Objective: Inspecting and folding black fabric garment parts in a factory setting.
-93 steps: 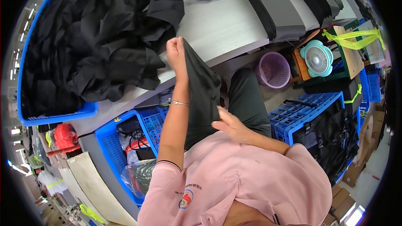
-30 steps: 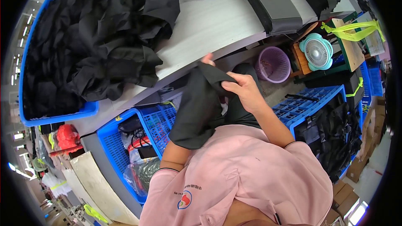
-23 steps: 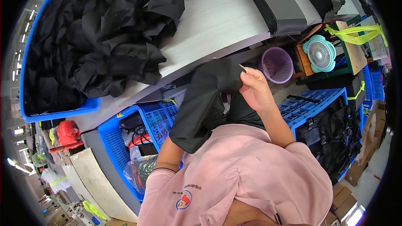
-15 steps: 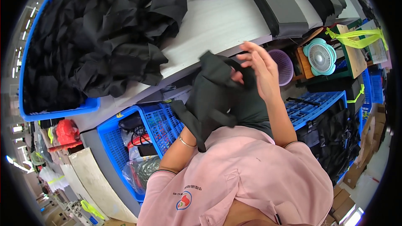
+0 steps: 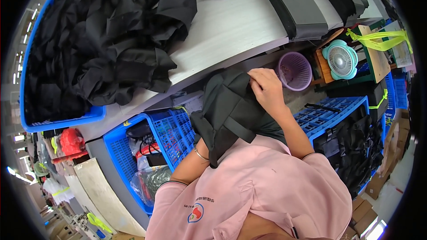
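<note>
A black sewn fabric piece (image 5: 224, 106) hangs in front of my body, with a flat band stitched across it and a loose flap at its lower end. My right hand (image 5: 267, 88) has its fingers pinched together on the upper right edge of the cloth. My left forearm, with a bracelet at the wrist, goes in under or into the fabric from below, so the left hand and its fingers are hidden. Beyond, on the pale table (image 5: 222, 26), lies a big heap of similar black fabric pieces (image 5: 120, 31).
A blue crate (image 5: 84, 116) holds part of the heap. Stacked dark panels (image 5: 296, 6) lie at the table's right. Below stand a purple basket (image 5: 294, 71), a teal fan (image 5: 341, 59), a blue crate with bagged items (image 5: 118, 149) at left, and another blue crate (image 5: 329, 114) of black goods at right.
My right hand has come down from its raised, spread pose and closed on the fabric's upper edge. The crumpled cloth has spread flatter, and fingers that showed in its folds are now covered.
</note>
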A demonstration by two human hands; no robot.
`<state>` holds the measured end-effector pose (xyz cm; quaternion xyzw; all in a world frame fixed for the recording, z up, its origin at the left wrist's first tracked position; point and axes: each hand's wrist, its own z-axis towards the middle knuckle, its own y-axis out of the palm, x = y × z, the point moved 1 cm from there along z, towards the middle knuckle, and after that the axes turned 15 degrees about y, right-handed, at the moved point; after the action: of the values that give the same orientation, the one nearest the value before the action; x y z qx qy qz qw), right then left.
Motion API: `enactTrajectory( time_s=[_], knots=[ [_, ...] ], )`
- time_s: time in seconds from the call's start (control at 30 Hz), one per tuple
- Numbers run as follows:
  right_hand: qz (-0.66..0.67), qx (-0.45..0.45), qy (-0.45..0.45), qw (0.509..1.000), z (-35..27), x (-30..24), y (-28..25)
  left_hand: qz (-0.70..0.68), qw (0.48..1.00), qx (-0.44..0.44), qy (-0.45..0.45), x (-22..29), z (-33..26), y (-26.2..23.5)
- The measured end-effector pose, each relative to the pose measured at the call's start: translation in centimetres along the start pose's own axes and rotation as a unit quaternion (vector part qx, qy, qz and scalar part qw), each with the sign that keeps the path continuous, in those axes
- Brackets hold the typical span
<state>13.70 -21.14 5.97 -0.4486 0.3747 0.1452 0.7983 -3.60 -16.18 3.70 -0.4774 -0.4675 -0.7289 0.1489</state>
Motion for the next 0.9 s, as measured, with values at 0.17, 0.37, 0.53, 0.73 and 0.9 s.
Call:
enactTrajectory(
  time_s=[0.17,0.37,0.53,0.73,0.9],
  knots=[
    [0.196,-0.135,0.179,0.955,-0.7,0.0,-0.4,-0.030,0.998,-0.005,-0.048,-0.7,-1.1,-1.0],
    [0.228,-0.231,0.075,0.943,-0.4,1.4,-1.6,-0.059,0.993,0.014,-0.098,-0.6,-0.2,-3.6],
    [0.555,-0.321,0.229,0.733,-0.8,2.7,-3.1,-0.079,0.989,0.046,-0.118,-0.8,2.4,-6.2],
    [0.643,-0.240,0.255,0.681,4.0,2.8,-1.3,-0.088,0.987,0.061,-0.122,-1.7,5.0,-7.0],
    [0.671,-0.257,0.275,0.639,5.1,1.5,-0.2,-0.089,0.985,0.082,-0.119,-2.2,4.6,-6.9]
  ],
)
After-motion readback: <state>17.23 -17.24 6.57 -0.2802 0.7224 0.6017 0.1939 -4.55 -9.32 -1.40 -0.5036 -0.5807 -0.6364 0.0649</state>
